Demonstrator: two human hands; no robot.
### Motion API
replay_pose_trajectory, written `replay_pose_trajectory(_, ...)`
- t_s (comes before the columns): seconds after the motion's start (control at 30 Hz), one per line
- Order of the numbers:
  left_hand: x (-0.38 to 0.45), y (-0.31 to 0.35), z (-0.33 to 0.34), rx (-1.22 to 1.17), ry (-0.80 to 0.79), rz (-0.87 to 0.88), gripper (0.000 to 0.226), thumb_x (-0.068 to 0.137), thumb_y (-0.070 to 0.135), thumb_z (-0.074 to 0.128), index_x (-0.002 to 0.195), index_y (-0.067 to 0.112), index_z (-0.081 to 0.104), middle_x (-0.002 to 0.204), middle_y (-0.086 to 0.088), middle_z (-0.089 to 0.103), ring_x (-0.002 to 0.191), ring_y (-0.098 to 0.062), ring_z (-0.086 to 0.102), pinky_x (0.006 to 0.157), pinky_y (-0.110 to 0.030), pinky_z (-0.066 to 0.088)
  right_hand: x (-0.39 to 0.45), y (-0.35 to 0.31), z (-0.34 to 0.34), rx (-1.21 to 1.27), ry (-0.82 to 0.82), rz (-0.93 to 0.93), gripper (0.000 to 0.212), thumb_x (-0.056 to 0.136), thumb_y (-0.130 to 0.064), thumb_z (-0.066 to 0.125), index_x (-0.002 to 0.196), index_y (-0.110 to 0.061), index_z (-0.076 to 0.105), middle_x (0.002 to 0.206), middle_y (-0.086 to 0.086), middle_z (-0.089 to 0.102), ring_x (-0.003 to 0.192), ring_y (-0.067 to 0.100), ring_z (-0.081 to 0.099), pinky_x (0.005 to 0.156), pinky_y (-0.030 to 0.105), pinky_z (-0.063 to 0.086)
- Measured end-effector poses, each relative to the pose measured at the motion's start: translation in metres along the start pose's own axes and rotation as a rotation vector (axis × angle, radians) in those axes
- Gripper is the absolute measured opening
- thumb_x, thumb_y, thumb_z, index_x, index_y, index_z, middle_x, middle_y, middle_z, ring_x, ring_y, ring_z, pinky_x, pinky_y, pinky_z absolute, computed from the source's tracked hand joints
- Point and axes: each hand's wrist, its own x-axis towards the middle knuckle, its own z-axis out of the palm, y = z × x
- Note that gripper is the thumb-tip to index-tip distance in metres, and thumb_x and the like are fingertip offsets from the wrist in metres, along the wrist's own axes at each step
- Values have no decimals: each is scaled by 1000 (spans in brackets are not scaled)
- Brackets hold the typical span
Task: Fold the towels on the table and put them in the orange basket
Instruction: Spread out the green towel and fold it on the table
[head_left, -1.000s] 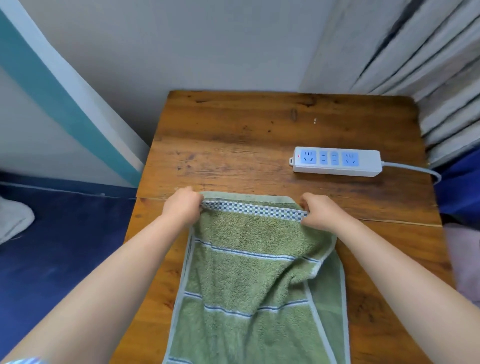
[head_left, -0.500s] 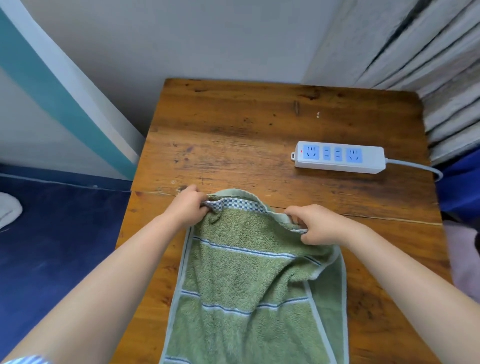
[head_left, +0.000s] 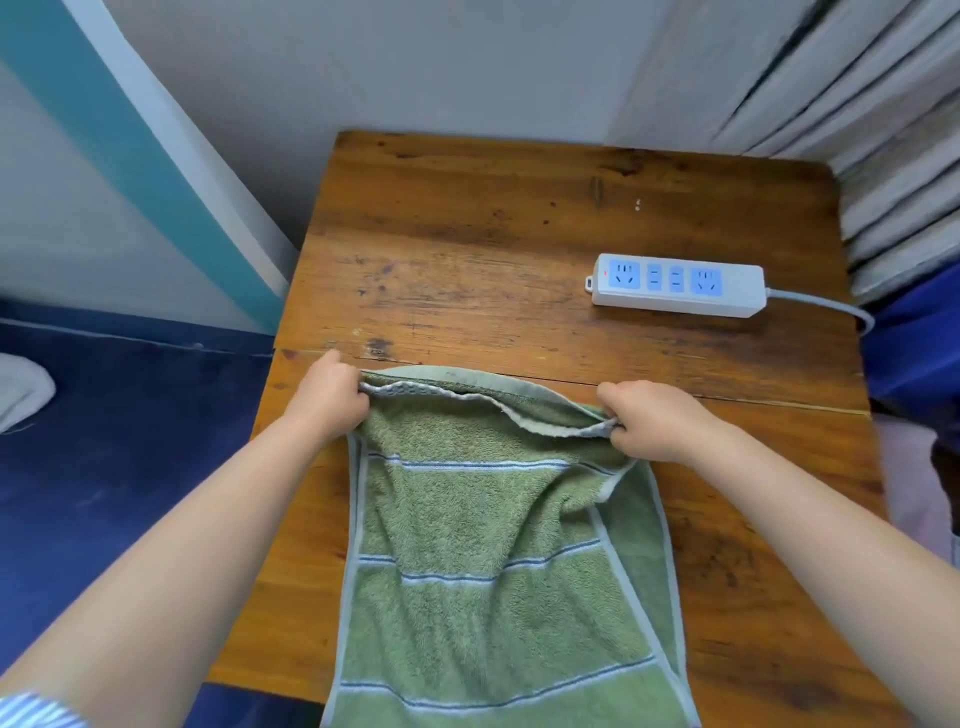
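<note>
- Pale cloth (head_left: 23, 389): white, bunched, at the far left edge of the view, lying on the dark blue floor (head_left: 130, 467).
- Wall stripe (head_left: 119, 150): teal band, running diagonally down to the table's left side.
- Striped sleeve (head_left: 36, 712): blue and white, lower left corner, on the person's left arm.
- Left hand (head_left: 332, 397): fingers curled, pinching the top left corner of the towel, at the table's left edge.
- Wooden table (head_left: 467, 260): brown, worn, with dark stains; a seam runs across it just beyond the hands.
- Green towel (head_left: 493, 545): terry, with pale blue stripes and a light border; lies on the near half of the table between the two arms, its near end passing out of view at the bottom. The top edge is doubled over, a checked band showing, and sags between the two hands.
- Right hand (head_left: 649, 421): fingers curled, gripping the top right corner of the towel, slightly nearer than the left hand.
- Power strip (head_left: 678, 284): white with blue sockets, on the far right part of the table, apart from the towel; its grey cord (head_left: 831, 306) runs off the right edge.
- Grey pleated curtain (head_left: 857, 104): upper right, behind the table.
</note>
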Motion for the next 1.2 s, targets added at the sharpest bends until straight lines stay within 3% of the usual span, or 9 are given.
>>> replay_pose_trajectory(0.17, -9, -10, 8, -70, -30, -3, 21, 87, 9, 50, 94, -7, 62, 101, -15, 45, 108, -32, 46, 91, -33, 38, 1, 4, 1, 131, 307, 109, 7, 91, -11, 42, 85, -13, 41, 68, -1, 47, 63, 21, 51, 44, 26, 31)
replay_pose_trajectory(0.23, -10, -12, 10, -103, -7, 7, 26, 88, 14, 53, 105, -4, 61, 117, -17, 47, 117, -32, 40, 99, -35, 33, 2, 4, 6, 167, 379, 188, 18, 92, -7, 42, 109, -5, 50, 96, 11, 61, 87, 30, 60, 62, 34, 49)
replay_pose_trajectory(0.3, -12, -13, 10, -158, 77, 12, 28, 87, 15, 56, 111, -1, 61, 131, -16, 43, 125, -32, 31, 106, -36, 25, 3, 3, 15, 177, 362, 263, 45, 91, -1, 43, 135, -7, 36, 131, 16, 49, 107, 31, 55, 82, 39, 50)
replay_pose_trajectory(0.37, -15, -13, 9, -237, 183, 14, 26, 88, 14, 57, 108, -1, 62, 133, -16, 42, 127, -32, 28, 107, -37, 22, 3, 1, 24, 156, 377, 288, 53, 90, -1, 45, 139, -10, 30, 142, 15, 36, 117, 30, 48, 89, 39, 47)
replay_pose_trajectory(0.5, -24, -13, 6, -285, 263, 50, 23, 90, 12, 55, 106, -3, 63, 119, -18, 53, 116, -32, 41, 96, -34, 30, 7, -1, 32, 165, 389, 281, 39, 89, -6, 47, 128, -6, 46, 132, 14, 47, 115, 29, 46, 90, 37, 44)
replay_pose_trajectory(0.7, -37, -8, 2, -474, 338, 47, 16, 89, 10, 57, 98, -1, 64, 96, -17, 67, 89, -28, 56, 73, -31, 39, 17, -2, 18, 638, 464, 403, 41, 87, 1, 49, 128, 0, 47, 126, 19, 51, 115, 30, 48, 98, 32, 37)
replay_pose_trajectory(0.87, -37, -9, 3, -478, 554, 5, 17, 90, 11, 54, 95, -2, 63, 89, -20, 66, 85, -33, 58, 69, -34, 39, 10, 2, 6, 784, 753, 460, 15, 78, 2, 55, 87, 6, 66, 89, 19, 59, 85, 28, 52, 61, 19, 29)
replay_pose_trajectory(1.07, -9, -6, 11, -199, 387, -152, 25, 94, 19, 48, 99, -3, 59, 101, -21, 62, 95, -37, 55, 70, -39, 42, 37, 7, 1, 609, 554, 522, 14, 80, -4, 56, 87, 1, 67, 102, 17, 59, 94, 28, 52, 72, 26, 34)
replay_pose_trajectory(1.2, 12, -8, 12, -87, 206, -74, 22, 92, 17, 51, 96, -3, 58, 107, -20, 59, 102, -34, 52, 82, -40, 42, 47, 11, 7, 398, 451, 490, 18, 78, 2, 54, 90, 3, 67, 109, 17, 57, 104, 32, 51, 81, 31, 42)
